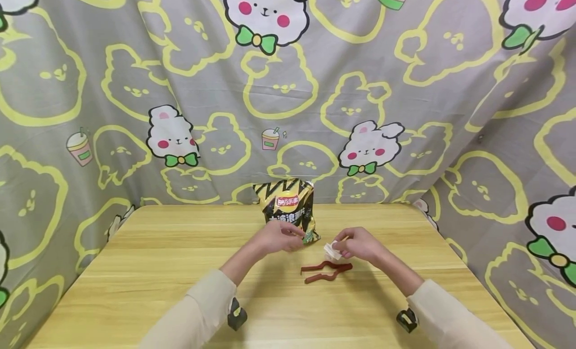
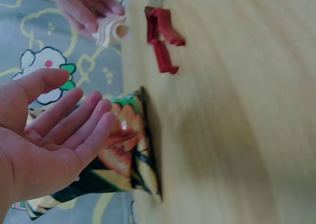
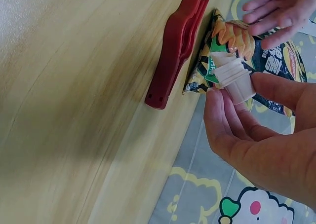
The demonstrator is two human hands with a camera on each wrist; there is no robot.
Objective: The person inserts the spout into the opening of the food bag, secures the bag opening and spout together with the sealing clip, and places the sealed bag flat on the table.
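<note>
My right hand [image 1: 358, 243] pinches a small white plastic piece [image 3: 236, 80] between thumb and fingers. In the right wrist view it looks like a short ridged spout or cap, and the left wrist view shows a round opening at its end. Just in front of it on the table lies a dark red bag clip [image 1: 344, 267], its two arms spread apart. The left hand [image 1: 278, 237] hovers with relaxed fingers and nothing in them. Behind it stands a black and yellow bag of potato chips [image 1: 288, 201], its lower part overlapped by that hand in the head view.
Everything rests on a light wood-grain table [image 1: 157, 269]. A grey curtain [image 1: 288, 109] with cartoon prints hangs behind the table and along both sides. Black camera bands [image 1: 407, 320] sit on the wrists near the beige sleeves.
</note>
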